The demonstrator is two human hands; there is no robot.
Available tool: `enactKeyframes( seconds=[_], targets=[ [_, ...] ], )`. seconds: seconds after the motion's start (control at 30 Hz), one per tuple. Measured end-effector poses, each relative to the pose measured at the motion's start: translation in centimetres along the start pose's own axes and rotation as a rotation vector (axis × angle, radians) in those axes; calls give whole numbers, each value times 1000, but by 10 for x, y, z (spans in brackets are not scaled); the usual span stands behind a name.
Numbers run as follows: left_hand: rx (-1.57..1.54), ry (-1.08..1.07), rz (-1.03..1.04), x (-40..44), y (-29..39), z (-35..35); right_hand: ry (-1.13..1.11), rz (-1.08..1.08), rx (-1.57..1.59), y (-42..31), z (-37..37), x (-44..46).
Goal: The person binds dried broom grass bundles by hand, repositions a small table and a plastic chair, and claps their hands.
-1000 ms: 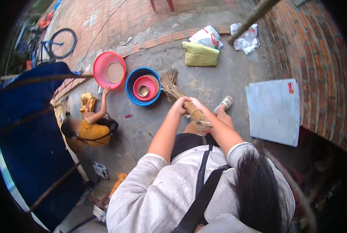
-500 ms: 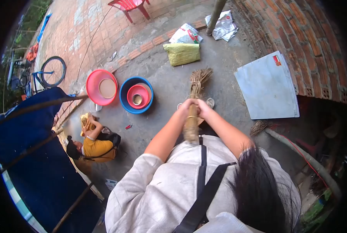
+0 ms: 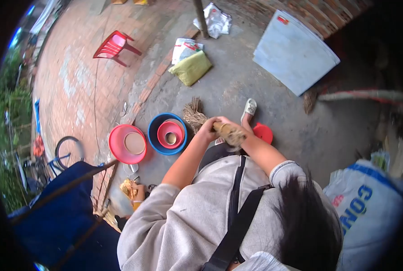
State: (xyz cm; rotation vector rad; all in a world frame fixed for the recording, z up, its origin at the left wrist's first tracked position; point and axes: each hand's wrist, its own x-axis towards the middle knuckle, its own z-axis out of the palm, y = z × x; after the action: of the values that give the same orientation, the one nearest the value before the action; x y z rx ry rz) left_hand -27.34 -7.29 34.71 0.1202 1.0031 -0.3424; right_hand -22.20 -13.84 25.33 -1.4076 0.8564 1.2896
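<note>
My left hand [image 3: 207, 128] and my right hand [image 3: 230, 124] are wrapped together around a straw broom [image 3: 194, 113]. Its frayed bristle end points up and left, close to the tubs. The bound handle end, blurred, sticks out toward my right forearm. Left of the bristles stands a blue tub [image 3: 155, 149] with a smaller red bowl [image 3: 176, 133] in it. A pink basin [image 3: 115, 140] stands beside that tub, with a round tan thing inside.
A red stool [image 3: 263, 133] is beside my sandalled foot [image 3: 249, 107]. A red chair [image 3: 115, 45], a yellow sack [image 3: 193, 68] and a pale flat panel [image 3: 294, 54] lie farther off. A printed white sack [image 3: 366, 210] is at right; a co-worker's arm [image 3: 139, 193] shows at lower left.
My view has turned, and the printed white sack and red stool now show at right. The broom has swung from upright to leaning left, still in both hands. The co-worker is mostly hidden now.
</note>
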Motion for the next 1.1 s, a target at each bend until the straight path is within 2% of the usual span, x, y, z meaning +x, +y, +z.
enactKeyframes(
  seconds=[0.03, 0.07, 0.1, 0.13, 0.2, 0.3, 0.4, 0.47, 0.53, 0.6, 0.67, 0.73, 0.77, 0.87, 0.9, 0.93, 0.97, 1.0, 1.03, 1.1],
  targets=[
    [-29, -84, -38, 22, -16, -5, 23, 6, 22, 18, -7, -4],
    [56, -3, -33, 17, -38, 11, -8, 3, 45, 28, -44, -2],
    [34, -89, -98, 41, -55, 5, -47, 1, 71, 30, -58, -1],
    [111, -71, -111, 44, -71, 13, -88, -8, 99, 38, -80, -1],
    [110, -255, -191, 79, -101, 0, -167, -43, 140, 37, -109, -1],
    [120, -326, -267, 59, -118, 11, -281, -98, 171, 55, -146, -17],
    [185, -335, -287, 25, -103, 8, -424, -173, 182, 51, -134, -25],
    [227, -314, -233, 12, -86, -10, -219, -414, -184, 49, -110, -69],
    [264, -393, -212, 2, -62, -43, -421, -219, -82, 50, -81, -78],
    [44, -642, -139, -9, -56, -76, -439, -223, -97, 55, -45, -127],
    [-170, -520, -79, -60, -54, -78, -415, -193, -130, 67, -18, -116],
    [-425, -461, -27, -102, -61, -69, -445, -176, -188, 73, 2, -127],
    [-470, -483, -34, -103, -62, -76, -438, -98, -187, 72, 8, -132],
    [-436, -371, 59, -105, -73, -77, -459, -39, -346, 68, 10, -145],
    [-335, -333, 61, -89, -76, -87, -554, -25, -324, 76, 5, -117],
    [-175, -232, 149, -86, -84, -83, -584, -71, -364, 78, -10, -107],
    [-124, -195, 119, -74, -93, -77, -613, -118, -405, 77, -29, -102],
    [-71, -159, 90, -59, -102, -68, -489, -8, -434, 78, -44, -101],
    [-45, -122, 77, -48, -114, -53, -502, -23, -4, 105, -61, -40],
    [9, -59, 55, -18, -139, -26, -558, -26, 137, 98, -110, -58]
  ],
)
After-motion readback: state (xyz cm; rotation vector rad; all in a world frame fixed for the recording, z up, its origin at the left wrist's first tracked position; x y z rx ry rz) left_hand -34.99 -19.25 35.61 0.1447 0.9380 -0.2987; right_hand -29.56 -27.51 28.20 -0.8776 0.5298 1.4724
